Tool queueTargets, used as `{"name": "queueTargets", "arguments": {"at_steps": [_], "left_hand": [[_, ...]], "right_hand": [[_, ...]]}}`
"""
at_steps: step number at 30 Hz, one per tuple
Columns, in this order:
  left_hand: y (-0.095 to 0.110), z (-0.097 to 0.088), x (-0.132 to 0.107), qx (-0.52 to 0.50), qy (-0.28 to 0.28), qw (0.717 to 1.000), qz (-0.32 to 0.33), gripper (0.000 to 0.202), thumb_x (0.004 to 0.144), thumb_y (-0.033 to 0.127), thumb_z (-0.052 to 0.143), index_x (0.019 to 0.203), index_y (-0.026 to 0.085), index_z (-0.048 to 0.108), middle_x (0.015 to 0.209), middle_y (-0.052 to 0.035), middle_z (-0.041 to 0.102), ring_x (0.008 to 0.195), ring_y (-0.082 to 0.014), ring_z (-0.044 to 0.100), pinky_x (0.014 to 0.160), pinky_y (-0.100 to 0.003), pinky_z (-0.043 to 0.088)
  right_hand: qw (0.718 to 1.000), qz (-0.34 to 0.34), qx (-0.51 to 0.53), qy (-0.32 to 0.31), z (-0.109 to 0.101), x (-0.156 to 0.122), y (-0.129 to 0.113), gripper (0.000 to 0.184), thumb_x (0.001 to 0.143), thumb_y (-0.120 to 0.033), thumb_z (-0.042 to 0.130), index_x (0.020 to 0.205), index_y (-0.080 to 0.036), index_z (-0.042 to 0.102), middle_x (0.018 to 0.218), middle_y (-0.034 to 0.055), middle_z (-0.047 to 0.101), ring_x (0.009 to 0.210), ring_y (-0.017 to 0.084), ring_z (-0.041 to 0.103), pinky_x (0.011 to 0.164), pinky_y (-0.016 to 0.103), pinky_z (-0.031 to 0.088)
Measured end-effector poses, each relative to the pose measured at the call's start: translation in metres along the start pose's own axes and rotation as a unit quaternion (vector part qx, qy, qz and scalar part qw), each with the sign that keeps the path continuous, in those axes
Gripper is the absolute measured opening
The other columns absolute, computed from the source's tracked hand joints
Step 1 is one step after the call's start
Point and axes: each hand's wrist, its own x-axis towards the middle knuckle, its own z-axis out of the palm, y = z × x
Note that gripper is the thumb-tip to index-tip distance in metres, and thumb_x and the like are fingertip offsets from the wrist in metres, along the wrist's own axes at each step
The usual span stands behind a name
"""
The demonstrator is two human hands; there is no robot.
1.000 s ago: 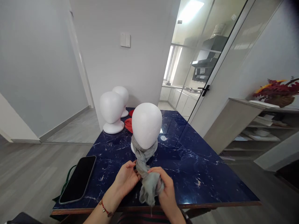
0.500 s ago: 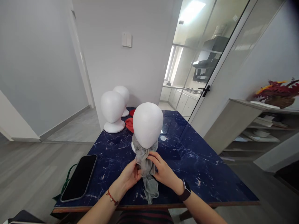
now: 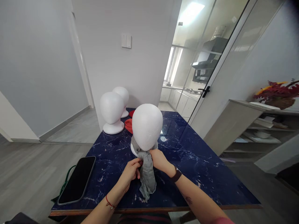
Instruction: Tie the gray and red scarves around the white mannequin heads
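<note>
A white foam mannequin head point(image 3: 147, 126) stands upright on the table, facing me. Round its neck goes a sheer grey scarf point(image 3: 147, 175), gathered under the chin with its tail hanging down onto the tabletop. My left hand point(image 3: 131, 170) pinches the scarf's left edge just below the gathered part, thumb and fingers closed. Close under the chin, my right hand point(image 3: 160, 159) is closed on the scarf from the right, its fingertips partly hidden behind the cloth.
Two more foam heads point(image 3: 112, 109) stand at the back left, with red cloth point(image 3: 129, 125) beside them. A black phone point(image 3: 77, 180) lies at the left edge of the blue marbled table point(image 3: 187, 168). To the right are a glass door point(image 3: 198, 62) and a shelf unit point(image 3: 224, 124).
My right hand has shifted up and inward to the gathered cloth below the chin. The left hand has moved slightly left, and the scarf's tail now hangs flatter and wider.
</note>
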Motion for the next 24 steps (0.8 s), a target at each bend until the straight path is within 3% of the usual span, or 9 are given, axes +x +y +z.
{"name": "queueTargets", "arguments": {"at_steps": [4,7,13,17,21,24], "left_hand": [[0.0,0.002,0.004,-0.069,0.058,0.995,0.05,0.021,0.059,0.009,0.072,0.075,0.014,0.059,0.074,-0.0017,0.065,0.064,-0.011,0.059,0.058,-0.02,0.041],[0.001,0.007,0.005,-0.119,0.07,0.99,0.016,0.026,0.059,0.009,0.071,0.081,0.015,0.058,0.082,-0.0029,0.066,0.071,-0.0131,0.061,0.069,-0.025,0.044],[-0.001,0.008,0.009,-0.17,0.083,0.981,-0.037,0.026,0.067,0.012,0.069,0.088,0.017,0.055,0.077,-0.0012,0.065,0.068,-0.0137,0.062,0.062,-0.025,0.045],[0.0,0.009,0.011,-0.184,0.081,0.979,-0.038,0.024,0.071,0.01,0.069,0.09,0.017,0.057,0.08,-0.0017,0.067,0.068,-0.0127,0.063,0.063,-0.024,0.048],[0.001,0.009,0.011,-0.195,0.047,0.978,-0.061,0.022,0.069,0.011,0.071,0.089,0.015,0.061,0.076,-0.0005,0.068,0.063,-0.0109,0.062,0.061,-0.023,0.048],[-0.003,0.007,0.011,-0.199,0.011,0.976,-0.088,0.019,0.067,0.014,0.073,0.084,0.014,0.064,0.059,0.0042,0.06,0.049,-0.0063,0.053,0.052,-0.019,0.043]], "right_hand": [[1.0,-0.01,-0.006,-0.001,-0.003,0.003,-0.001,0.021,0.083,-0.031,0.053,0.083,-0.016,0.068,0.083,0.0111,0.071,0.075,0.021,0.066,0.064,0.025,0.039],[1.0,-0.031,-0.004,-0.002,-0.001,0.003,-0.001,0.022,0.083,-0.032,0.053,0.081,-0.017,0.069,0.084,0.0103,0.071,0.075,0.02,0.065,0.064,0.025,0.039],[0.999,-0.022,0.024,0.014,0.001,0.004,-0.001,0.021,0.08,-0.034,0.056,0.077,-0.015,0.067,0.083,0.0098,0.071,0.073,0.019,0.064,0.062,0.024,0.037],[0.995,0.004,0.076,0.059,0.002,0.002,-0.001,0.019,0.08,-0.032,0.056,0.081,-0.015,0.064,0.083,0.0096,0.07,0.072,0.019,0.064,0.061,0.024,0.036],[0.989,0.016,0.094,0.113,0.0,-0.004,-0.002,0.015,0.082,-0.027,0.055,0.088,-0.015,0.063,0.085,0.0087,0.069,0.075,0.018,0.062,0.062,0.023,0.037],[0.984,0.038,0.082,0.154,-0.004,-0.009,-0.005,0.018,0.082,-0.021,0.053,0.097,-0.018,0.063,0.093,0.0077,0.068,0.082,0.018,0.062,0.067,0.023,0.039]]}}
